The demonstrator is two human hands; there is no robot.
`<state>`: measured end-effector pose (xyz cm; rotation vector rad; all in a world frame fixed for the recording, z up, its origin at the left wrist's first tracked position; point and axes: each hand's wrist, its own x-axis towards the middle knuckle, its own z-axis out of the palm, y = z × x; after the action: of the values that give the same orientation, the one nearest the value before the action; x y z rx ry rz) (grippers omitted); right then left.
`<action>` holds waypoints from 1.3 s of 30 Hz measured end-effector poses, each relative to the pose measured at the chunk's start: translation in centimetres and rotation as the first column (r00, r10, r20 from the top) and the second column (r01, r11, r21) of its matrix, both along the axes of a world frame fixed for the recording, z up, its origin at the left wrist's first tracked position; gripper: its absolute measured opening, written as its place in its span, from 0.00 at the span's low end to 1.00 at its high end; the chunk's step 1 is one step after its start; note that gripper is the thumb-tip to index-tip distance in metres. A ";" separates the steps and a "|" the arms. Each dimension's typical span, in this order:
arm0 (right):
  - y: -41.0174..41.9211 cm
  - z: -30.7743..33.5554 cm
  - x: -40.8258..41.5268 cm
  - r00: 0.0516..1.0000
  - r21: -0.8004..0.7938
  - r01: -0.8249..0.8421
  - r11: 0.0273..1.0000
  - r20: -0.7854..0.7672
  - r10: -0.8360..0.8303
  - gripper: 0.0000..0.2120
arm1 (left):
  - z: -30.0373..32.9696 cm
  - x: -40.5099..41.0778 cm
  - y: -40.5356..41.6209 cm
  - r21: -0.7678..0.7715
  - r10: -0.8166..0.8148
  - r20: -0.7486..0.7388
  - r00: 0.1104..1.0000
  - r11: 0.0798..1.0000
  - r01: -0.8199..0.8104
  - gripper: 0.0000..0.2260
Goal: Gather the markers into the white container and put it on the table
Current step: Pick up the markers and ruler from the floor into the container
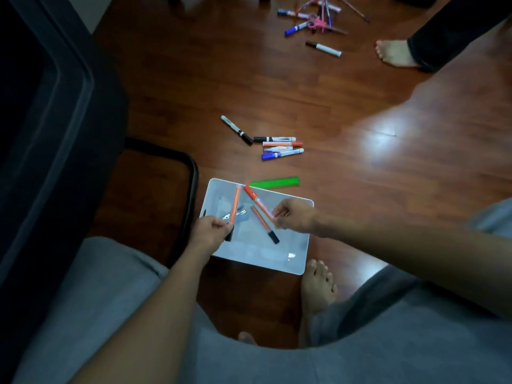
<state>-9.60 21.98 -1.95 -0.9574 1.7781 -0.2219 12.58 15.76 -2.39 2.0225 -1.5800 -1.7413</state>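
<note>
A white container (279, 261) sits on the wooden floor in front of my knees. My left hand (209, 231) is over its left rim, shut on an orange marker with a black cap (236, 202). Over the right side, my right hand (295, 216) pinches an orange-capped marker (254, 198). A third orange marker with a black cap (265, 225) lies inside the container. Several more markers (278, 147) lie on the floor beyond it, and another pile of markers (311, 22) lies farther off.
A green ruler (275, 182) lies just behind the container. A dark chair or table frame (191, 173) stands at the left. My bare foot (317, 286) is by the container's near corner. Another person's foot (396, 54) is at the upper right.
</note>
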 end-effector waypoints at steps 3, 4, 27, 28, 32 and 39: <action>-0.5 -0.6 0.6 0.997 0.001 -0.075 0.997 -0.029 0.075 0.10 | -0.3 -0.1 0.4 0.006 0.031 -0.007 0.999 1.000 -0.031 0.07; -0.9 -0.3 0.4 0.997 -0.013 -0.079 0.997 -0.028 0.078 0.12 | -0.2 -0.3 0.1 0.012 0.056 -0.026 0.998 0.998 -0.056 0.07; -10.7 -8.9 -13.7 0.909 -0.377 0.173 0.910 -0.293 -0.295 0.13 | -7.0 -16.1 -13.3 -0.102 -0.632 0.093 0.769 0.763 0.639 0.06; -10.7 -9.6 -13.6 0.910 -0.389 0.114 0.914 -0.327 -0.253 0.13 | -7.3 -16.3 -13.2 -0.050 -0.698 0.122 0.705 0.705 0.707 0.05; -10.8 -12.5 -14.0 0.885 -0.442 -0.071 0.894 -0.441 -0.148 0.12 | -9.3 -17.2 -13.2 0.014 -0.826 0.257 0.501 0.522 0.853 0.18; -10.1 -12.4 -14.6 0.826 -0.353 -0.202 0.914 -0.563 -0.034 0.08 | -10.4 -18.1 -12.1 -0.038 -0.827 0.342 0.447 0.463 0.885 0.08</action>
<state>-24.15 11.89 -14.32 -1.5152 2.2701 -0.2722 -5.53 3.69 -12.79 1.4083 -3.1501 -1.2998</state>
